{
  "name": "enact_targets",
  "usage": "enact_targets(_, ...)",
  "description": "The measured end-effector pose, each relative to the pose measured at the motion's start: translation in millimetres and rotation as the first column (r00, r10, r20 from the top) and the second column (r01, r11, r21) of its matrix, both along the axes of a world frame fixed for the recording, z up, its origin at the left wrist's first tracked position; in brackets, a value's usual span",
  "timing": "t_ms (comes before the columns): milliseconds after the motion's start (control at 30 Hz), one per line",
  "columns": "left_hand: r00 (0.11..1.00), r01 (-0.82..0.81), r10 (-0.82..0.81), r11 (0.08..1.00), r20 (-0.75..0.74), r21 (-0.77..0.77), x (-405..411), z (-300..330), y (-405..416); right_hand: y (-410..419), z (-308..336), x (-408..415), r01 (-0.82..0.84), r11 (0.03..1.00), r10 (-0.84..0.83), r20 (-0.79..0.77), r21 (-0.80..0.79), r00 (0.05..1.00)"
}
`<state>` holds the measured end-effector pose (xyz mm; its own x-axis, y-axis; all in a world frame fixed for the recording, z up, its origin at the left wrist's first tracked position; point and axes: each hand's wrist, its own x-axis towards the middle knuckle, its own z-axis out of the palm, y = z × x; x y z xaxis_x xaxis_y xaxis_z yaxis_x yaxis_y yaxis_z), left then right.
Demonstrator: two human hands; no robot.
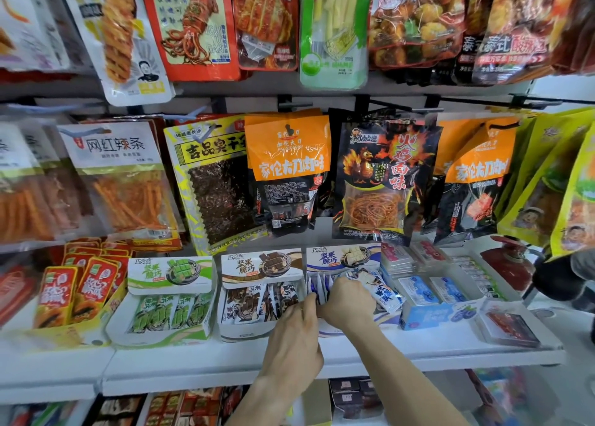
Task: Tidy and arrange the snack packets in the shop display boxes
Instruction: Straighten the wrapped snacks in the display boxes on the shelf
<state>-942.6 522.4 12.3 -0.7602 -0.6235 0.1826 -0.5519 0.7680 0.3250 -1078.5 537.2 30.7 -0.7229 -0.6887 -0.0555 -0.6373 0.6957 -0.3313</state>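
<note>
1. Head view, looking down at a white shelf (199, 358) with three display boxes side by side: green box (161, 300), brown box (257, 293), blue box (341, 258).
2. Blue packet (380, 288) sits at the top of the blue box, under my right hand. Long axis runs from upper left to lower right, its far end tipped out toward the right over the box edge. It lies tilted, not upright like its neighbours.
3. Other blue packets (317, 285) stand on edge in a row at the left of the same box, long axis up and down.
4. Right hand (346, 300): fingers curled round the blue packet's near end, closed on it; thumb side hidden, so I cannot tell how deep the hold goes.
5. Left hand (294, 338): reaches up from below, fingers fairly straight and together, tips at the wall between the brown and blue boxes, touching the packets there. No packet visibly pinched.
6. Both hands meet at the blue box's left front corner, almost touching each other.
7. Brown packets (248, 303) stand upright but lean unevenly; green packets (161, 314) stand in a neat row.
8. Larger bags (286, 171) hang on hooks above the boxes. Light blue box (425, 313) just right of the blue one.
</note>
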Motion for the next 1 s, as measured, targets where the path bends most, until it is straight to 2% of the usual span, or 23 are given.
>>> enact_targets(100,0.999,0.039,-0.04,0.997,-0.003,-0.066,-0.8,-3.4,-0.7,2.6,3.3,1.9,0.036,0.999,-0.036,-0.05,-0.014,0.998)
enact_targets(233,0.991,0.094,-0.073,0.978,0.114,-0.184,-6.9,-3.6,-4.7,8.9,2.0,1.8,0.064,0.998,-0.063,-0.162,0.001,0.985)
enact_targets(333,0.988,0.111,-0.082,0.966,0.131,-0.232,-14.4,-2.0,-10.9,13.7,3.9,0.4,0.058,0.996,-0.071,-0.19,-0.072,0.979)
enact_targets(400,0.993,0.109,-0.099,0.975,0.06,-0.195,-19.7,-3.5,-15.0,16.4,5.2,0.0,0.055,0.988,-0.087,-0.23,-0.143,0.969)
enact_targets(500,0.995,0.072,-0.073,0.997,-0.074,-0.016,-24.9,-3.6,-17.1,19.7,1.4,-1.0,-0.027,0.965,-0.058,-0.311,-0.263,0.949)
enact_targets(533,0.994,0.081,-0.079,0.997,-0.076,0.016,-25.5,-3.7,-17.3,20.4,-2.3,-1.8,-0.057,0.949,-0.047,-0.317,-0.31,0.947)
enact_targets(667,0.99,0.138,-0.135,0.984,0.038,-0.112,-21.7,-3.4,-17.2,24.6,-3.8,-5.6,0.018,0.922,-0.042,-0.053,-0.387,0.998)
enact_targets(800,0.973,0.214,-0.17,0.921,0.158,-0.325,-18.7,-11.0,-21.7,28.8,-5.2,-11.9,0.148,0.903,-0.107,0.121,-0.403,0.987)
enact_targets(933,0.977,0.186,-0.136,0.92,0.166,-0.344,-14.4,-12.3,-23.5,28.6,-4.3,-16.7,0.201,0.908,-0.136,0.195,-0.368,0.971)
enact_targets(1000,0.968,0.201,-0.123,0.904,0.221,-0.378,-15.2,-8.0,-23.2,28.8,-5.7,-20.6,0.228,0.898,-0.13,0.269,-0.376,0.954)
